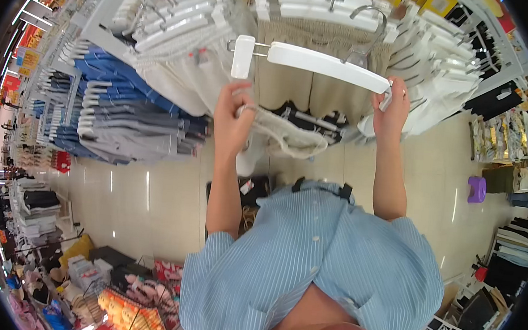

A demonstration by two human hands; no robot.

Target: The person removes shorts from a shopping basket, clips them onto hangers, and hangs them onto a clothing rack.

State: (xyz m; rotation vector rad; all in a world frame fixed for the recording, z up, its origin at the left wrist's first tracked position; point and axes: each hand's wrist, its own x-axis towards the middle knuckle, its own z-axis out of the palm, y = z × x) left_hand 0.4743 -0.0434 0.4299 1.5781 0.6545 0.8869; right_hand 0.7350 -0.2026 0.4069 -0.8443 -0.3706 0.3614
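Observation:
A white clip hanger (327, 66) with a metal hook is held up in front of the clothes rack, its right end gripped by my right hand (392, 109). The clip at the hanger's left end stands just above my left hand (234, 116), apart from its fingertips. Between the thumb and fingers of my left hand is the waistband of a light beige garment (288, 136), which hangs down to the right of that hand. No part of the garment touches the hanger.
Behind the hanger, a rack holds beige trousers (284, 61) and pale garments on white hangers. Blue and grey clothes (127, 126) hang at the left. A purple stool (476, 190) stands on the tiled floor at the right. Orange packages (128, 314) lie at the lower left.

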